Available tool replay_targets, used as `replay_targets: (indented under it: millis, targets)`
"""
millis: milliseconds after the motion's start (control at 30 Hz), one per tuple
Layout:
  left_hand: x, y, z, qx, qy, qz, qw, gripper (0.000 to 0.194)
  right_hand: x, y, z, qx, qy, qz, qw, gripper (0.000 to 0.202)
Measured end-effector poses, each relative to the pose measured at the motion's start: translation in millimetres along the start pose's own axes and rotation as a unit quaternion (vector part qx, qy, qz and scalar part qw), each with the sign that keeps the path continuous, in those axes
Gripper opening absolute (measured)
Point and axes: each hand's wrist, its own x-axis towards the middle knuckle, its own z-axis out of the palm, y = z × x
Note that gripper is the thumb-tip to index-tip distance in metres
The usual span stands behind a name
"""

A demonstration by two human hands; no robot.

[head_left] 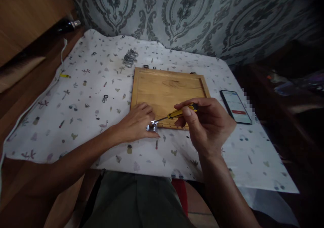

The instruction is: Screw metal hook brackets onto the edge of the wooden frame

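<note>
A yellow-and-black screwdriver [177, 113] is gripped in my right hand [209, 121], its shaft pointing left and down. The tip meets a small shiny metal hinge [153, 126] at the near edge of a framed wooden panel [167, 89]. My left hand [140, 121] holds this hinge against the panel, the thumb below it and the fingers resting on the wood. Part of the hinge is hidden by those fingers. The panel lies flat on the table, with its raised rim facing up.
A patterned white cloth [83, 120] covers the table. Several grey metal pieces [130, 57] are heaped behind the panel to the left. On the right lies a phone [236, 107] with its screen lit. A white cord [32, 101] runs along the left edge; a patterned wall [187, 15] stands behind.
</note>
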Motion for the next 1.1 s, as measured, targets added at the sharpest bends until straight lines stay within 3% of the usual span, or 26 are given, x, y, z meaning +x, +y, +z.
replay_targets:
  millis: [100,367,633,1100]
  targets:
    - [0,0,-0.2,-0.002,-0.002,0.001,1.0,0.044,0,-2,0,-0.007,-0.013,0.003,1.0,0.013]
    - [-1,-1,0.7,-0.009,0.003,0.004,1.0,0.045,8,-7,-10,0.009,-0.122,-0.005,0.992,0.024]
    - [0,1,-0.4,-0.004,-0.011,-0.011,1.0,0.046,5,-5,-6,-0.012,-0.099,-0.024,0.995,0.009]
    - [1,1,-1.6,-0.014,-0.014,-0.014,1.0,0.046,3,-6,-4,-0.024,-0.083,-0.011,0.996,0.008]
